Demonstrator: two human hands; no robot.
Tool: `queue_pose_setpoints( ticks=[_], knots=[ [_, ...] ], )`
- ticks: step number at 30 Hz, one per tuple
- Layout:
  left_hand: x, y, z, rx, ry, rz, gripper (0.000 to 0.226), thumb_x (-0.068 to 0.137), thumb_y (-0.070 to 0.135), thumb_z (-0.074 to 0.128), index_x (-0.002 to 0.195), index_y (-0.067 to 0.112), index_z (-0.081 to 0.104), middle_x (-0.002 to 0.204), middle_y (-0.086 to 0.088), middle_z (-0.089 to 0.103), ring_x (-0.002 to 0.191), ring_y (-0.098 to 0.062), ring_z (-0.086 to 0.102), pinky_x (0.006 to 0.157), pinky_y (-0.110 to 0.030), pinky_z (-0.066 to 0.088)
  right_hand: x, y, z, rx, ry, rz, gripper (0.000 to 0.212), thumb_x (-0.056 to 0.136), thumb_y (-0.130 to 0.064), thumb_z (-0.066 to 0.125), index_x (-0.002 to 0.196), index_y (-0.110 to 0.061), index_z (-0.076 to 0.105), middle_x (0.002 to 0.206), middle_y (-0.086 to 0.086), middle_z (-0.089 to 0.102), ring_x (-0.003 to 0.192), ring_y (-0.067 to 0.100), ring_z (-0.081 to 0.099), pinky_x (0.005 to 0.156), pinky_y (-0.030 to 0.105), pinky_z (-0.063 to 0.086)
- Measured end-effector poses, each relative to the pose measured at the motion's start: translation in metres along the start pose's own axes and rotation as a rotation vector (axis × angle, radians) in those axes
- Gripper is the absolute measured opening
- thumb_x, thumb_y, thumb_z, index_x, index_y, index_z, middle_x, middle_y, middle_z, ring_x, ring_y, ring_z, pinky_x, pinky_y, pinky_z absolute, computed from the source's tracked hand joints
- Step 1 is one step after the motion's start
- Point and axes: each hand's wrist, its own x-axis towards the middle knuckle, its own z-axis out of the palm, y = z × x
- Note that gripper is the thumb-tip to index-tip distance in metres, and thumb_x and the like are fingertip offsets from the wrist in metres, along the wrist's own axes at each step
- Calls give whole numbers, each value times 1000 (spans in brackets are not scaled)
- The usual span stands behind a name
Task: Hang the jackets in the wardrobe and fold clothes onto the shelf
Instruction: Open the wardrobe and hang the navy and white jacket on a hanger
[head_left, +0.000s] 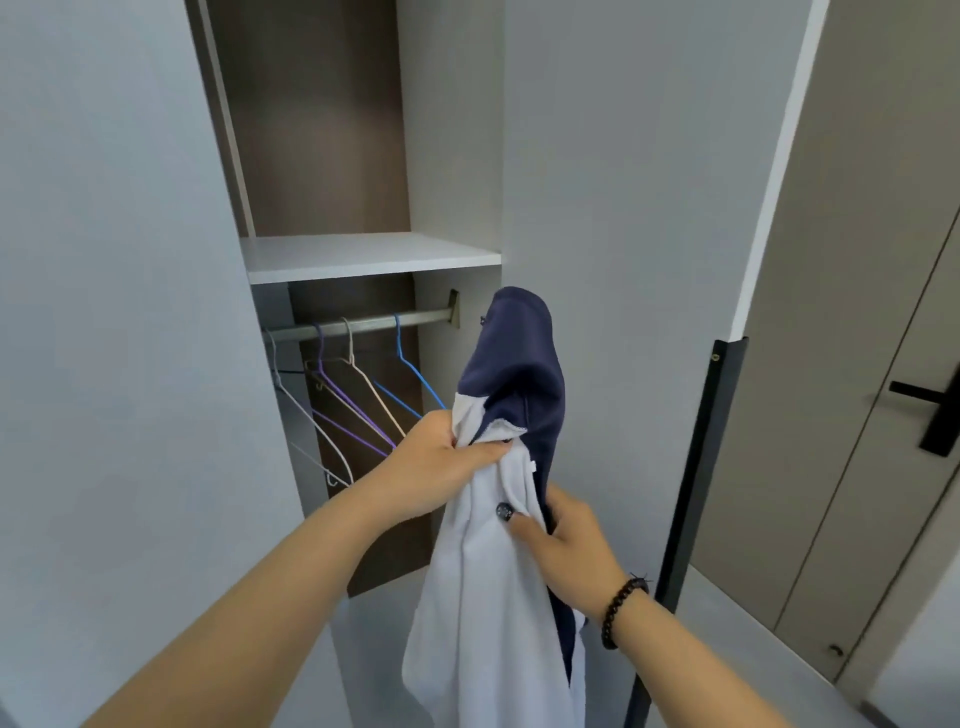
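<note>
The white and dark blue cloth jacket (498, 561) is gripped near its collar by the left hand (436, 467) and pinched lower down by the right hand (566, 545). It is held up just right of the open wardrobe. Four thin wire hangers (353, 395) are hung on the metal rail (363, 323), under a bare white shelf (363, 257). A grey door (857, 312) is seen far right.
</note>
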Motion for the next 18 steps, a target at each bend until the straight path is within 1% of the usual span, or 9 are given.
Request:
queue_pose_setpoints(
  ticks=[1, 4, 7, 9, 11, 13, 15, 16, 18],
  knots=[
    [2, -2, -9, 14, -32, -2, 14, 91, 16, 66, 92, 30, 68, 81, 14, 73, 78, -1, 69, 67, -13, 53, 2, -1, 6, -8, 27, 5, 12, 92, -22, 61, 94, -9, 62, 86, 11, 68, 70, 10, 59, 63, 23, 48],
    [5, -10, -38, 44, -74, -22, 19, 92, 17, 66, 88, 35, 69, 80, 15, 72, 77, 3, 68, 65, -9, 51, 8, -4, 22, -16, 68, 19, 16, 95, -15, 55, 80, -10, 55, 66, 0, 55, 53, 0, 44, 52, 13, 37],
    [13, -23, -68, 167, -117, -51, 12, 89, 33, 69, 85, 44, 67, 84, 13, 70, 78, 2, 66, 62, -6, 50, 15, -5, 34, -22, 89, 32, 18, 97, -13, 51, 81, -5, 53, 68, 1, 51, 55, 2, 41, 52, 12, 36],
    [25, -33, -91, 276, -199, -110, 10, 88, 39, 69, 96, 42, 65, 88, 18, 71, 83, 4, 66, 63, -5, 49, 21, -6, 38, -10, 100, 37, 15, 97, -12, 50, 87, -4, 58, 71, 0, 56, 61, 8, 46, 55, 12, 38],
    [43, -46, -114, 456, -288, -208, 28, 90, 37, 67, 117, 35, 60, 113, 17, 68, 94, 3, 65, 70, -3, 47, 29, -9, 42, 3, 112, 55, 19, 96, -11, 51, 78, -9, 56, 64, -9, 53, 57, 4, 45, 53, 10, 38],
    [62, -65, -133, 774, -303, -282, 54, 91, 33, 66, 139, 19, 46, 138, 0, 53, 116, -11, 58, 90, -15, 47, 37, -10, 48, 12, 126, 90, 26, 96, -9, 51, 70, -12, 49, 55, -15, 48, 48, -1, 40, 49, 9, 35],
    [74, -85, -147, 1149, -281, -324, 59, 90, 30, 65, 141, 14, 39, 138, -9, 46, 126, -27, 49, 102, -35, 44, 43, -10, 55, 6, 134, 115, 29, 96, -10, 51, 68, -10, 44, 53, -16, 44, 47, 0, 37, 48, 10, 32],
    [77, -93, -152, 1339, -277, -333, 58, 90, 30, 65, 139, 14, 39, 139, -11, 44, 131, -30, 44, 107, -43, 39, 45, -9, 59, -1, 128, 126, 27, 96, -11, 51, 70, -5, 45, 56, -12, 46, 51, 3, 39, 50, 13, 33],
    [81, -104, -162, 1719, -303, -387, 61, 90, 32, 63, 144, 16, 38, 150, -12, 36, 145, -34, 23, 115, -59, 13, 46, -9, 69, 2, 108, 141, 24, 97, -15, 51, 78, 0, 50, 66, -2, 51, 59, 9, 43, 53, 17, 36]
  ],
)
